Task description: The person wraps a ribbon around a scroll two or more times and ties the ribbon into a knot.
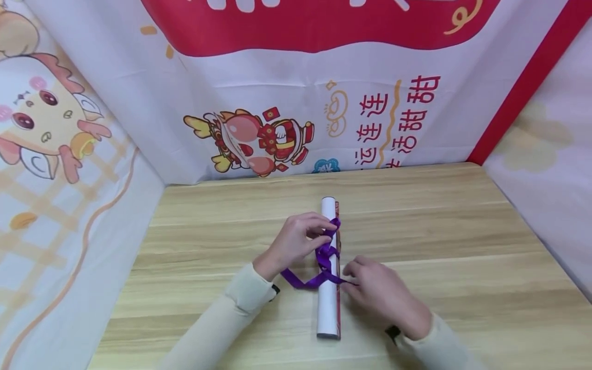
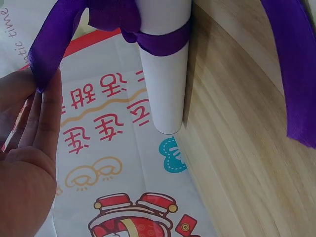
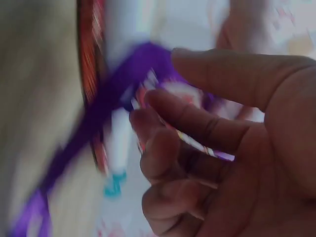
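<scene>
A white rolled-up tube [image 1: 328, 313], with a red printed strip [image 1: 339, 316] along its right side, lies lengthwise on the wooden table. Purple ribbon [image 1: 325, 260] is wound around its middle and tied there in loops. Over the upper part of the tube, my left hand [image 1: 298, 236] pinches a length of ribbon between thumb and fingers; the left wrist view shows that ribbon [image 2: 52, 42] running into the fingertips. To the right of the tube, my right hand [image 1: 381, 290] holds another stretch of ribbon at its curled fingers. That hand's ribbon [image 3: 94, 118] is blurred in the right wrist view.
One ribbon tail [image 1: 298, 281] trails off to the left of the tube, below the left wrist. The light wood table [image 1: 222, 216] meets a printed white cloth backdrop [image 1: 157, 118] at its far edge. Cloth [image 1: 60, 221] also hangs along the left side.
</scene>
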The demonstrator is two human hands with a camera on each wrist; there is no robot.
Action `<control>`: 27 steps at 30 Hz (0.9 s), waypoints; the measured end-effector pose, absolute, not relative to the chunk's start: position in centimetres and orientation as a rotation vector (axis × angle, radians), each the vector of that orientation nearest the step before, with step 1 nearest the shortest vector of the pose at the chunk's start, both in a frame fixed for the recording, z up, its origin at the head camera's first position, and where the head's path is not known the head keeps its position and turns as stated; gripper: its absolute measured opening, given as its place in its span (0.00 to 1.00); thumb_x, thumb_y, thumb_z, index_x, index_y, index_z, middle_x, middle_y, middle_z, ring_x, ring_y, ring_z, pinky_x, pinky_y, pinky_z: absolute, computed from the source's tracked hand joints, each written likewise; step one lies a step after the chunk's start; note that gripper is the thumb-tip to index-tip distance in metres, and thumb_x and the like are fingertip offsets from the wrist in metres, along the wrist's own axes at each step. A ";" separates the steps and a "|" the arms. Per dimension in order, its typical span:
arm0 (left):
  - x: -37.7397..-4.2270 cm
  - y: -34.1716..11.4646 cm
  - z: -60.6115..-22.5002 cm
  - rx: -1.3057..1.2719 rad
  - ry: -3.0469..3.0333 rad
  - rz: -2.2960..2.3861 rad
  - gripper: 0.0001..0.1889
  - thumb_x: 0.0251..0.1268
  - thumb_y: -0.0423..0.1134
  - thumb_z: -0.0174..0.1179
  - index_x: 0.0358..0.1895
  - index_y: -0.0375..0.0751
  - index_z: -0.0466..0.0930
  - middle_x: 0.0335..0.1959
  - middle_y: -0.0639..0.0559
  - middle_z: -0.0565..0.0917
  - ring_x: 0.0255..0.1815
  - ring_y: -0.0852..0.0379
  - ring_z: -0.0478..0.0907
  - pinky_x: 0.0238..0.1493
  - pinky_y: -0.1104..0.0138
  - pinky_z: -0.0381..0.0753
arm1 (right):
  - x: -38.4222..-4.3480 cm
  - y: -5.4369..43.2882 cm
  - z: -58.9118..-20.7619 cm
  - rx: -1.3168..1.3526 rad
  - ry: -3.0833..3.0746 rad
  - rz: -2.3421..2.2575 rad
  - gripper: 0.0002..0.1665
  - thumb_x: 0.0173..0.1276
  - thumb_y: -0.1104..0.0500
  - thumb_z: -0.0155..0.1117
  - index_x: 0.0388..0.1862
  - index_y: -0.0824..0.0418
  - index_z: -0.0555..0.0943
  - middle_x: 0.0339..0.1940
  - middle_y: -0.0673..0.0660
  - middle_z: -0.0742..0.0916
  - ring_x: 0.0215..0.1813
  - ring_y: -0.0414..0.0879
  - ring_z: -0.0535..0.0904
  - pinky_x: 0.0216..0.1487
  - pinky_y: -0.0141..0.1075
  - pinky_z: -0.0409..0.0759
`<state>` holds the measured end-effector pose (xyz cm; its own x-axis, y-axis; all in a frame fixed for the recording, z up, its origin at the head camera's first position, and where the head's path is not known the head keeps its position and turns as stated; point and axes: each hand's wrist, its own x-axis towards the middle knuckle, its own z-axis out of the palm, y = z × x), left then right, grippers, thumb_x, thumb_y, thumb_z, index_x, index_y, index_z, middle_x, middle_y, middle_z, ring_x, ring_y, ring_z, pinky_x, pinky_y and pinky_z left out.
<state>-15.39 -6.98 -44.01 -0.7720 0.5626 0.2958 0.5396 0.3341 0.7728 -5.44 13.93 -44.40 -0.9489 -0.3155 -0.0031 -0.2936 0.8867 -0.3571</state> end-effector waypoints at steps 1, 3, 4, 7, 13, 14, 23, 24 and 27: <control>-15.3 -7.0 -44.0 1.042 2.543 1.461 0.13 0.67 0.29 0.71 0.53 0.37 0.90 0.55 0.43 0.89 0.51 0.49 0.90 0.50 0.74 0.88 | -5.6 13.0 -44.7 -0.488 2.978 -0.534 0.14 0.66 0.51 0.78 0.44 0.58 0.88 0.37 0.50 0.86 0.35 0.43 0.82 0.37 0.43 0.85; -15.3 -7.0 -44.0 1.033 2.540 1.459 0.13 0.68 0.29 0.70 0.53 0.37 0.90 0.55 0.43 0.89 0.51 0.49 0.90 0.50 0.74 0.88 | -5.9 11.7 -45.3 -0.517 2.984 -0.506 0.16 0.66 0.49 0.78 0.45 0.58 0.87 0.37 0.51 0.85 0.33 0.44 0.81 0.34 0.43 0.83; -15.2 -7.0 -43.9 1.032 2.540 1.456 0.13 0.68 0.29 0.70 0.54 0.37 0.90 0.55 0.43 0.89 0.52 0.49 0.90 0.51 0.73 0.88 | -6.0 11.2 -45.5 -0.553 2.989 -0.500 0.17 0.67 0.49 0.77 0.47 0.57 0.87 0.38 0.51 0.85 0.34 0.44 0.81 0.33 0.42 0.83; -15.2 -7.0 -43.8 1.027 2.548 1.446 0.13 0.68 0.29 0.70 0.54 0.38 0.90 0.56 0.44 0.89 0.52 0.49 0.90 0.51 0.73 0.88 | -6.0 10.6 -45.9 -0.682 3.008 -0.493 0.17 0.70 0.50 0.75 0.53 0.55 0.87 0.42 0.54 0.87 0.37 0.46 0.84 0.34 0.42 0.84; -15.2 -7.5 -43.8 1.007 2.563 1.450 0.13 0.68 0.30 0.71 0.54 0.39 0.90 0.55 0.45 0.89 0.51 0.50 0.90 0.50 0.72 0.88 | -6.1 11.3 -45.9 -0.630 3.001 -0.547 0.14 0.68 0.49 0.76 0.48 0.53 0.88 0.38 0.49 0.84 0.34 0.40 0.78 0.31 0.36 0.78; -15.2 -7.5 -43.9 1.003 2.563 1.449 0.13 0.68 0.30 0.71 0.54 0.39 0.90 0.55 0.45 0.89 0.51 0.50 0.90 0.50 0.73 0.88 | -6.1 11.5 -45.9 -0.629 2.982 -0.574 0.13 0.68 0.49 0.76 0.45 0.53 0.88 0.38 0.48 0.83 0.33 0.39 0.76 0.30 0.35 0.76; -14.7 -7.7 -44.6 0.910 2.572 1.484 0.13 0.68 0.30 0.70 0.54 0.40 0.90 0.57 0.45 0.89 0.50 0.49 0.91 0.49 0.72 0.89 | -5.4 10.0 -47.2 -0.878 3.027 -0.563 0.08 0.71 0.50 0.74 0.40 0.52 0.87 0.37 0.46 0.83 0.33 0.38 0.80 0.31 0.32 0.79; -14.7 -7.7 -44.7 0.906 2.574 1.498 0.13 0.68 0.30 0.70 0.54 0.40 0.90 0.57 0.45 0.89 0.50 0.49 0.91 0.48 0.72 0.89 | -5.3 9.9 -47.1 -0.885 3.027 -0.591 0.06 0.71 0.51 0.73 0.40 0.52 0.87 0.36 0.46 0.83 0.33 0.38 0.80 0.31 0.31 0.79; -14.7 -7.8 -44.8 0.885 2.570 1.536 0.13 0.68 0.30 0.71 0.54 0.41 0.91 0.56 0.46 0.89 0.49 0.50 0.91 0.48 0.71 0.89 | -5.0 9.9 -46.3 -0.880 3.011 -0.785 0.04 0.72 0.55 0.72 0.41 0.52 0.86 0.38 0.45 0.86 0.36 0.36 0.82 0.37 0.31 0.83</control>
